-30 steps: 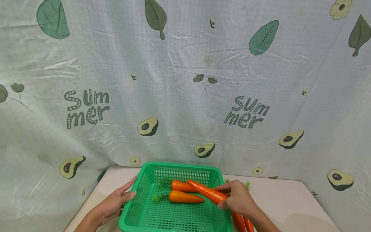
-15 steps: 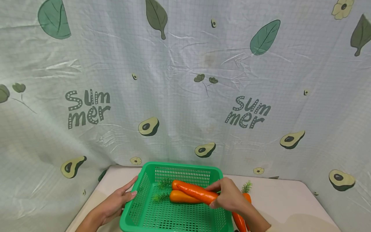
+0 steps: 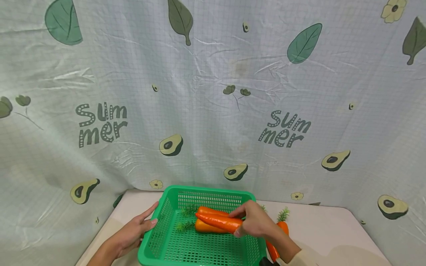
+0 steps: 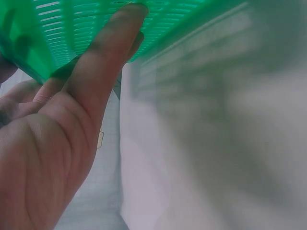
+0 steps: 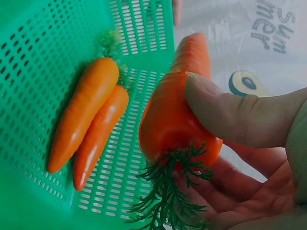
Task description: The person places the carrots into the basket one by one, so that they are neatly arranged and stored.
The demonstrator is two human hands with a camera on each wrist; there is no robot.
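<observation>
My right hand (image 3: pixel 254 220) grips an orange carrot (image 3: pixel 217 221) by its thick end, above the floor of a green plastic basket (image 3: pixel 206 189). Up close in the right wrist view, the thumb presses one side of that carrot (image 5: pixel 172 115), and feathery green leaves hang from its top. Below it, two more carrots lie side by side in the basket: a lighter orange carrot (image 5: pixel 84 115) and a redder carrot (image 5: pixel 100 139). At the basket's left side my left hand (image 3: pixel 133 231) holds the rim, thumb on top and fingers against the outer wall (image 4: pixel 172 19).
Outside the basket on the right, a carrot with green leaves (image 3: pixel 283 227) and another carrot (image 3: pixel 273 251) lie on the pale table (image 3: pixel 319 229), partly hidden by the right arm. A printed curtain (image 3: pixel 199 111) rises behind and around the table.
My right hand has carried its carrot leftward and lower over the basket, now above the two carrots inside. The left hand stays on the rim.
</observation>
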